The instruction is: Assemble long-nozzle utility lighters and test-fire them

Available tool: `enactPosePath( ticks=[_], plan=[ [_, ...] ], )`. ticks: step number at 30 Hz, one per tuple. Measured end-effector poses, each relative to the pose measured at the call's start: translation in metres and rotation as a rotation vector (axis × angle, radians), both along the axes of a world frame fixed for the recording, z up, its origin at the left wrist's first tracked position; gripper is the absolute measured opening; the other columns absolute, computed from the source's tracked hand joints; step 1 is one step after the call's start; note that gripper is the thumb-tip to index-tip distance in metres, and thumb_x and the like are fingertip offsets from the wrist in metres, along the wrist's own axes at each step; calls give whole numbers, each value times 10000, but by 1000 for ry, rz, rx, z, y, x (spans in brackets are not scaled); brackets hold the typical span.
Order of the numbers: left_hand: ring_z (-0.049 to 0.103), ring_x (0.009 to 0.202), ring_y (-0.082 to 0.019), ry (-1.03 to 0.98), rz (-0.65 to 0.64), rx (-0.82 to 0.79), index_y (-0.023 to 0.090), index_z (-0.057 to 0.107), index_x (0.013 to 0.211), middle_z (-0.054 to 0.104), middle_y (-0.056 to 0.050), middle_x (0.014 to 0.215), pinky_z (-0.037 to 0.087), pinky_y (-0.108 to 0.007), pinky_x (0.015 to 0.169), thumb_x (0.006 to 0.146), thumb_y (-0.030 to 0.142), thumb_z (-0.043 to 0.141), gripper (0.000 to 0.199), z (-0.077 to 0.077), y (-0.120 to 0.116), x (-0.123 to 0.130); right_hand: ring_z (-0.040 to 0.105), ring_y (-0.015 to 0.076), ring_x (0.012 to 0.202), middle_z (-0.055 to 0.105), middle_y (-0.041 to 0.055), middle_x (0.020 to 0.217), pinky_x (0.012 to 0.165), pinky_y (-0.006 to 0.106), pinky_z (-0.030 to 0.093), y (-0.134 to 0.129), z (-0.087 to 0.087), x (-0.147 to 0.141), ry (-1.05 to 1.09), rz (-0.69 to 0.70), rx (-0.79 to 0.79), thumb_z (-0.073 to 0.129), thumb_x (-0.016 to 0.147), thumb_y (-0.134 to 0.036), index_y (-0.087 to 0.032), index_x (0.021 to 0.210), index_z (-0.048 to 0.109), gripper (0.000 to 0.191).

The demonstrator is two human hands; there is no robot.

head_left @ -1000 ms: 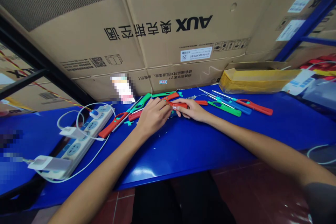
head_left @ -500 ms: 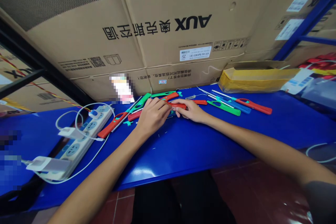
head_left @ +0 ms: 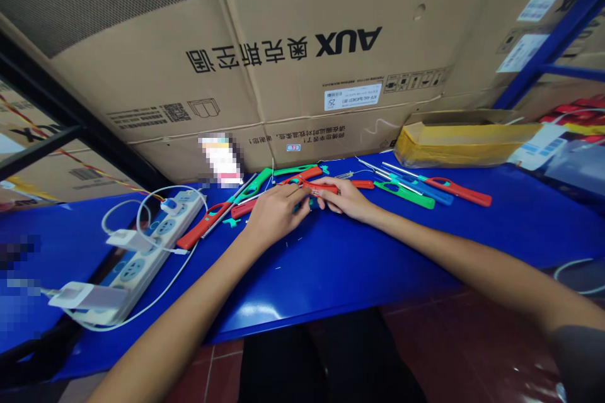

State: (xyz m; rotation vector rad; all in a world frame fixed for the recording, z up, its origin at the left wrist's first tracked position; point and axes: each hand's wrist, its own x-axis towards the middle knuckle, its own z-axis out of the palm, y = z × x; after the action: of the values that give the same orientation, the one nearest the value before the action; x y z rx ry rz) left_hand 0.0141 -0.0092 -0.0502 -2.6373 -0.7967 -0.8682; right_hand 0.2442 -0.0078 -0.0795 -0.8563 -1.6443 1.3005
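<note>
My right hand [head_left: 347, 198] is closed on a red lighter handle [head_left: 326, 189], its thumb along the near side. My left hand [head_left: 276, 211] has its fingers bent round the left end of the same piece; a bit of teal shows by its fingertips. To the left lie a red lighter [head_left: 203, 227] and a green lighter part [head_left: 258, 184], with a small teal piece [head_left: 231, 222] near them. On the right are a green handle [head_left: 406, 195], a blue lighter [head_left: 432, 191] and a red lighter with a metal tube [head_left: 466, 192].
A white power strip [head_left: 158, 245] with chargers and looping cables stands at the left. Behind the blue table [head_left: 331, 264], a large cardboard box [head_left: 293, 6] rises, with a lit phone [head_left: 222, 160] against it. A yellow open box [head_left: 449, 145] sits back right.
My left hand has turned slightly and its fingers have shifted lower, showing more of the red handle and the teal piece. My right hand stays nearly in place.
</note>
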Motion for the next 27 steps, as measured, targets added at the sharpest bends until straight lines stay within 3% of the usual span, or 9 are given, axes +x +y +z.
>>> enactPosePath(
  ticks=[17, 27],
  plan=[
    [711, 639, -225, 215, 105, -39, 167, 759, 1088, 787, -88, 809, 460, -343, 570, 1035, 267, 534, 252, 7, -14, 6, 403, 61, 397, 690, -17, 738, 370, 224, 247, 2, -4, 1, 42, -35, -17, 627, 999, -358, -153, 1230, 649, 309],
    [732, 676, -247, 209, 111, -69, 169, 715, 1363, 808, -108, 896, 450, -339, 548, 1046, 325, 514, 407, 4, -7, 1, 423, 48, 390, 701, -7, 776, 366, 220, 251, 4, -1, 6, 38, -42, 6, 615, 1022, -407, -150, 1193, 661, 312]
  ],
)
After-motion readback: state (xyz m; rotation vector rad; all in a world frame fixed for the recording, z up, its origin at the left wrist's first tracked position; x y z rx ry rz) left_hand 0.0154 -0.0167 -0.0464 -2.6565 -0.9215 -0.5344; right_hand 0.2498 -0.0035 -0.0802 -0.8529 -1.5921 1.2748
